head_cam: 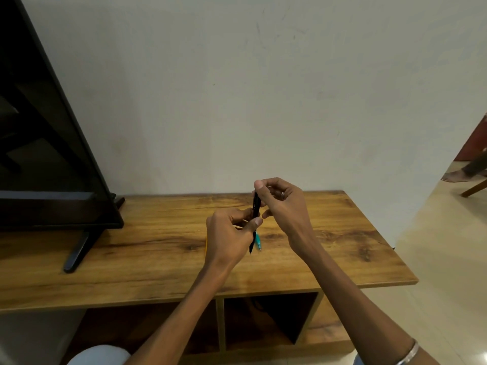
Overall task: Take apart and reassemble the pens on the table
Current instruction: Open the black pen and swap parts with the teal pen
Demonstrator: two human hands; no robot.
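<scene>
A black pen (255, 209) stands nearly upright above the wooden table (158, 248), tip pointing down. My left hand (230, 234) grips its lower half between thumb and fingers. My right hand (280, 201) pinches its upper end from above. A teal pen (258, 242) lies on the table just behind the black pen's tip, mostly hidden by my left hand. A thin yellow pen (206, 245) shows only as a sliver at the left edge of my left hand.
A black television (52, 154) on a stand foot (79, 252) fills the table's left part. A plain wall runs behind. Open shelf compartments (268, 317) sit under the tabletop. Another person's foot (456, 176) and a chair leg are at the far right.
</scene>
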